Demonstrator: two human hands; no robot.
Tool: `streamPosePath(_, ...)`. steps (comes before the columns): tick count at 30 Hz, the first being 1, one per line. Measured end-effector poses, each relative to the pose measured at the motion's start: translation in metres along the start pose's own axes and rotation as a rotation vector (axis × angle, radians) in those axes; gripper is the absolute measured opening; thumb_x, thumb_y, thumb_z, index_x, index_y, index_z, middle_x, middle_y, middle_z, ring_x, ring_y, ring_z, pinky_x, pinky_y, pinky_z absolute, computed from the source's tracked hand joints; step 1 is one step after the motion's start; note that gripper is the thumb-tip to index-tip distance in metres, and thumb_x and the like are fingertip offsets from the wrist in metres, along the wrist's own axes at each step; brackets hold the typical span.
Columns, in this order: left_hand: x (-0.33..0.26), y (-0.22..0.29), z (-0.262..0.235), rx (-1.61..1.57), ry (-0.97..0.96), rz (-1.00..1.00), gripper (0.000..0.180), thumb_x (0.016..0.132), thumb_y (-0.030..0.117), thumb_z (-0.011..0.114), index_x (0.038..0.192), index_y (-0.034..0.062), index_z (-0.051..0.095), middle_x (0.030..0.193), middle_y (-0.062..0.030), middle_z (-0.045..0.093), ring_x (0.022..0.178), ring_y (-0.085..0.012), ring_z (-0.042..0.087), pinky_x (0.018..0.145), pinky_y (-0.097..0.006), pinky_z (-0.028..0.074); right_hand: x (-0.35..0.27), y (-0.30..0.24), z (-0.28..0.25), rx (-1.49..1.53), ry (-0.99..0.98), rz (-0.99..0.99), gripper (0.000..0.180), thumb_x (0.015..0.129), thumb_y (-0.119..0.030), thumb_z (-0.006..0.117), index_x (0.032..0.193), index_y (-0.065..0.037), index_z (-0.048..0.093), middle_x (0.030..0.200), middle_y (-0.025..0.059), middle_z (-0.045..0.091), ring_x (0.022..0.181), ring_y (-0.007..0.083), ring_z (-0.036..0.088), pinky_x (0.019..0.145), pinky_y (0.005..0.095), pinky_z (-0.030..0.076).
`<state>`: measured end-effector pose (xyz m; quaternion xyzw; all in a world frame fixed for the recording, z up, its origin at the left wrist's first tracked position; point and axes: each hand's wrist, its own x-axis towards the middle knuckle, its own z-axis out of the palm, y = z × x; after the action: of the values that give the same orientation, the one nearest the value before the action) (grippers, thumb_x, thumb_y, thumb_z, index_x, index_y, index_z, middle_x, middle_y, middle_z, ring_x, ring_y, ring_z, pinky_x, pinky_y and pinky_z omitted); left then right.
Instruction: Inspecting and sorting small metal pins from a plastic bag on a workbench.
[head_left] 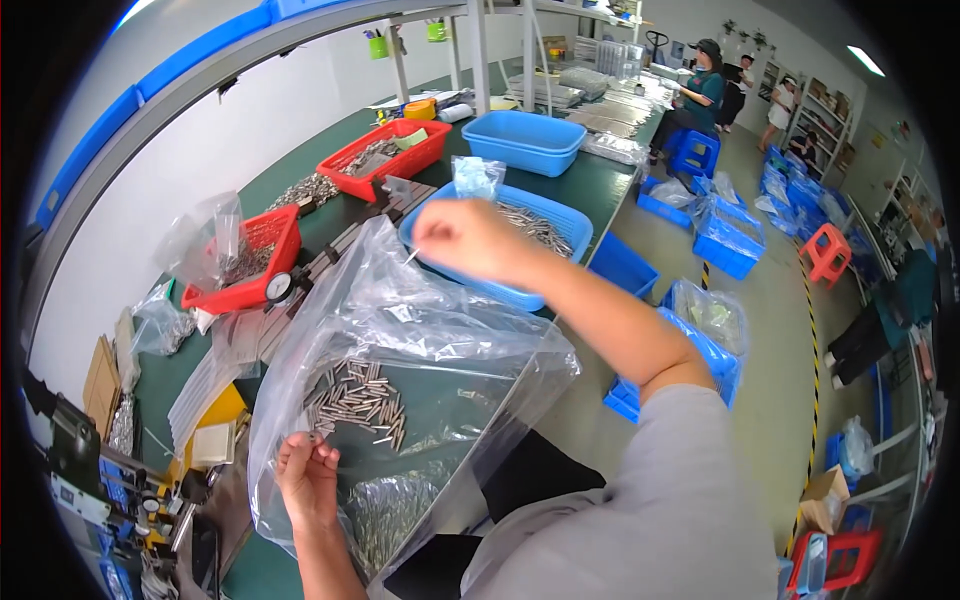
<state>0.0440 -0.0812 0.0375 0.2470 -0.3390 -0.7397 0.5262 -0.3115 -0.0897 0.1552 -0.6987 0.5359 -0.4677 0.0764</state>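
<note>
The fingers of the right hand (465, 238) are pressed together, pinching 1 small metal pin (411, 257) at their tips, held just above the open top of a clear plastic bag (420, 330). The fingers of the left hand (308, 478) are curled and pinching the near edge of that bag, holding it up off the bench (590, 180).

Judging by how things lie, the work looks partly done: a loose heap of pins (358, 400) already rests inside the bag, near the left hand and well below the right, while many more pins lie in the blue tray (560, 225) just behind the right hand. The pinched pin has not yet gone into the bag.

Further out, 2 red baskets (385, 158) with metal parts stand on the bench, an empty blue tub (525, 140) sits beyond, and another person (700, 95) sits at the far end of the bench.
</note>
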Motion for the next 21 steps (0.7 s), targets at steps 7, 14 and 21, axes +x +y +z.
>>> streamPosePath(7,-0.005,-0.002,0.002,0.037,0.028,-0.019,0.005,0.087,0.008,0.056,0.088,0.0036,0.058,0.082,-0.0085,0.061,0.07,-0.0154,0.058,0.064,-0.031,0.052,0.015,0.091,-0.049,-0.4,-0.142,0.258,0.012,0.075,-0.014,0.058,0.08,-0.01,0.068,0.083,0.0087,0.067,0.081,0.0262,0.064,0.074,0.0362,0.049)
streamPosePath(14,-0.009,0.003,-0.003,0.018,0.084,-0.004,0.006,0.085,0.008,0.058,0.089,0.004,0.059,0.081,-0.0101,0.061,0.07,-0.0174,0.059,0.067,-0.032,0.052,0.012,0.085,-0.032,-0.373,0.124,0.089,0.016,0.077,-0.011,0.055,0.087,-0.011,0.067,0.085,0.0133,0.066,0.08,0.0304,0.063,0.073,0.0387,0.05)
streamPosePath(21,0.0,0.001,-0.003,-0.023,0.105,-0.028,0.007,0.086,0.008,0.058,0.091,0.0033,0.059,0.082,-0.0103,0.062,0.072,-0.0185,0.06,0.068,-0.034,0.053,-0.035,-0.061,0.024,0.1,-0.449,-0.116,0.012,0.078,-0.004,0.06,0.09,-0.004,0.062,0.082,0.0099,0.061,0.072,0.0234,0.06,0.064,0.0309,0.048)
